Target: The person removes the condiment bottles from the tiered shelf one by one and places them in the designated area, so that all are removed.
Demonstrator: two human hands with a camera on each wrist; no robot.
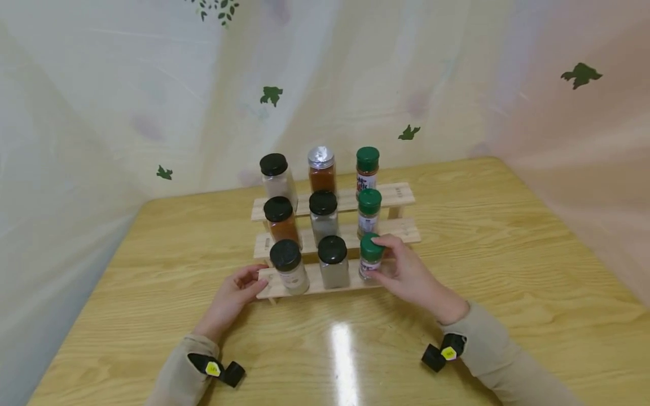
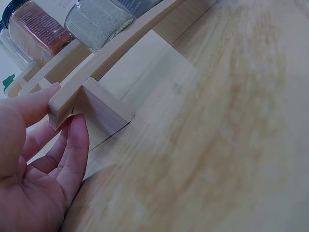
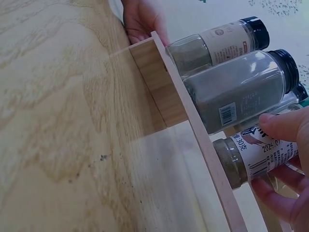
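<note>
Green-capped jar stands at frame centre, on the right end of the wooden rack's lowest step, grasped by the right hand. Left hand, fingers relaxed, touches the step's left end.

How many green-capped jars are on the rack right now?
3, all in the right column: top step, middle step, and bottom step, gripped by the right hand. None seem hidden.

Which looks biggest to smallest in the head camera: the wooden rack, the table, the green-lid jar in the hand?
1. table
2. wooden rack
3. green-lid jar, gripped by the right hand
</note>
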